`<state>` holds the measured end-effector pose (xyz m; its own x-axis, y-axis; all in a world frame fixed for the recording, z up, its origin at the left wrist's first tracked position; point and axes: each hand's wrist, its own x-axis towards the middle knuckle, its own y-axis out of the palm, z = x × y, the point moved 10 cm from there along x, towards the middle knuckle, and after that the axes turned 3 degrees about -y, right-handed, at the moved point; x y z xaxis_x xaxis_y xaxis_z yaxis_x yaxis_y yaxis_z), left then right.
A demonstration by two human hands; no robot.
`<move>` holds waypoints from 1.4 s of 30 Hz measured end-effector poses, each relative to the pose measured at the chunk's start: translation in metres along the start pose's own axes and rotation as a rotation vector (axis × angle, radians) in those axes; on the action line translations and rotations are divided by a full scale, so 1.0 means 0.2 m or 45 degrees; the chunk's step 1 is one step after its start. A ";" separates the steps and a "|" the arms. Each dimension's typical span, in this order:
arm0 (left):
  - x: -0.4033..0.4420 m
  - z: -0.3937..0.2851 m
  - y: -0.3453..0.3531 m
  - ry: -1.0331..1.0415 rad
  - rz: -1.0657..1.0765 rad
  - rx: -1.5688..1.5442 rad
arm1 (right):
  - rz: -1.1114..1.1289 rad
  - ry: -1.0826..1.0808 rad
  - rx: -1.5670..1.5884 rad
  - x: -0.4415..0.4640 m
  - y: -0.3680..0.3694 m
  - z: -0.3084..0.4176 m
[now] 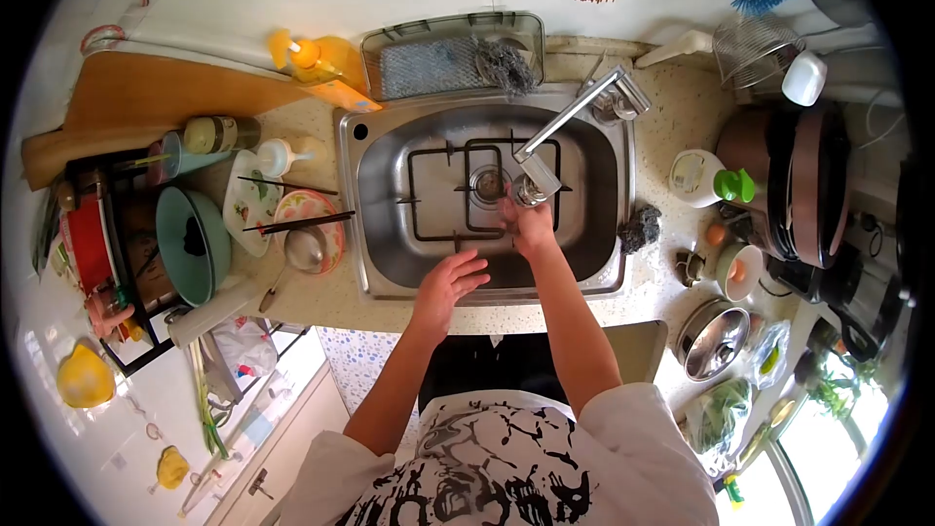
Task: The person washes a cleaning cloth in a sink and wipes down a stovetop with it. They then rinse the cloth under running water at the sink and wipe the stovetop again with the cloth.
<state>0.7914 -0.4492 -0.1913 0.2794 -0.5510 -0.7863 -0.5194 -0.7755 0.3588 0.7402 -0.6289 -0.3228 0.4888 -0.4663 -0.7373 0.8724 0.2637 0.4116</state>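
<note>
My left hand (451, 284) hovers over the front rim of the steel sink (579, 258), its fingers stretched out and holding nothing. Under the head of the tap (542, 178) is my right hand (529, 226); its fingertips are blurred, so whether they grip anything is unclear. Two black wire pan supports (413, 197) lie overlapping in the basin, around the round drain (489, 185). My right hand is just above their right part. I cannot make out whether water runs from the tap.
Left of the sink are a patterned bowl (333, 255) with dark chopsticks (302, 222) across it, a ladle (305, 249) and a green basin (200, 273). Behind stands a basket (414, 68) with a steel scourer (505, 65). A second scourer (640, 230) and a spray bottle (693, 178) sit right.
</note>
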 end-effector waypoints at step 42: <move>0.02 -0.22 -0.03 0.216 -0.084 0.463 | 0.373 -0.344 -0.660 -0.82 0.31 0.35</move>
<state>0.8319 -0.4609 -0.1749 0.4354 -0.5702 -0.6966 -0.7392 -0.6681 0.0849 0.7150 -0.5958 -0.1388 0.7483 -0.4913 -0.4457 0.6219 0.7535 0.2134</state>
